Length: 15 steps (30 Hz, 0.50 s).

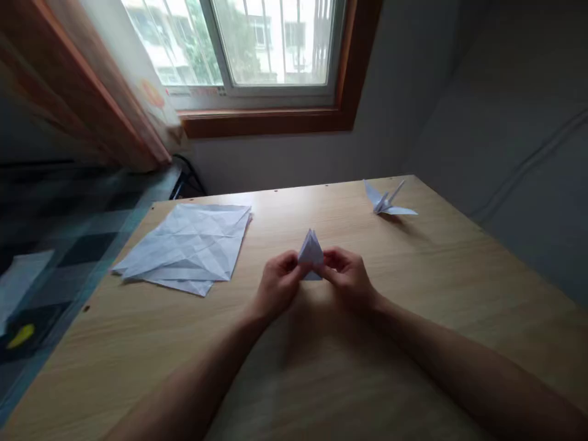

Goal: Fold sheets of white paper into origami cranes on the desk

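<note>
Between my two hands is a small folded piece of white paper (312,250), with its pointed end up and away from me. My left hand (281,280) pinches its left side, thumb on the near face and fingers curled behind. On the right side my right hand (350,277) grips it the same way. Both thumbs nearly meet at the middle of the paper. A finished paper crane (388,202) with spread wings stands toward the far right of the table. To the left lies a stack of creased white paper sheets (193,239).
The light wooden table (404,367) ends at a wall below a brown-framed window (275,122). An orange curtain (87,79) hangs at the left, above a dark checked surface (87,245) with a pale sheet (22,278) and a yellow item (21,336) on it.
</note>
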Tool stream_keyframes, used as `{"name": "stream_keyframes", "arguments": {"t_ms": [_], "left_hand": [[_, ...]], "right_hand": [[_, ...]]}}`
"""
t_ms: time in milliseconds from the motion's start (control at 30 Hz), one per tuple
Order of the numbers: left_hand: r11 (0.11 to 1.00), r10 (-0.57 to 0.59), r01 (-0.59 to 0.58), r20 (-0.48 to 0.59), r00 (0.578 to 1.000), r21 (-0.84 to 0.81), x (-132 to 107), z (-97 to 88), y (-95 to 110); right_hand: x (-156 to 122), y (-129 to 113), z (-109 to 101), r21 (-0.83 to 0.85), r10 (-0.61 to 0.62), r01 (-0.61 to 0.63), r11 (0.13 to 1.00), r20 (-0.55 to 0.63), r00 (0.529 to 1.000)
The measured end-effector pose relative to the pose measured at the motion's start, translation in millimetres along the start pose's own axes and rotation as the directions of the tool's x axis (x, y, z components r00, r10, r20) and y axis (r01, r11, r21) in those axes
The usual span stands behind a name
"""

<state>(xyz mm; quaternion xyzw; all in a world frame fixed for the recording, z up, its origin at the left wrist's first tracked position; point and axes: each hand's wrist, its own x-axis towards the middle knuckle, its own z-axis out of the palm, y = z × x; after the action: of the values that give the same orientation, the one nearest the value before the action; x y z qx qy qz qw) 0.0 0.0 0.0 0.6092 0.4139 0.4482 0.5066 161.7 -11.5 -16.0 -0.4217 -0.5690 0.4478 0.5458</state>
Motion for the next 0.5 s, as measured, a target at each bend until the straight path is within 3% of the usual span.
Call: {"name": "stream_keyframes", "arguments": {"t_ms": [167,333,500], "left_hand": [[0.993,0.029,-0.031,-0.02,0.999,-0.116,-0.2,1.0,3.5],[0.997,0.024,-0.028,-0.054,0.998,-0.077,0.3,-1.2,0.4],[0.998,0.048,-0.048,0.002,0.999,0.039,-0.1,-1.4,2.4]], "right_hand": [[-2.9,-6.2,-0.1,-0.119,-0.042,0.047,0.992,0.048,0.998],[-7.2,-8.5,1.4,-0.159,-0.051,0.072,0.985,0.13,0.99],[-7.3,-8.8,0.8,-0.063,-0.143,0.144,0.988,0.027,0.989]]}}
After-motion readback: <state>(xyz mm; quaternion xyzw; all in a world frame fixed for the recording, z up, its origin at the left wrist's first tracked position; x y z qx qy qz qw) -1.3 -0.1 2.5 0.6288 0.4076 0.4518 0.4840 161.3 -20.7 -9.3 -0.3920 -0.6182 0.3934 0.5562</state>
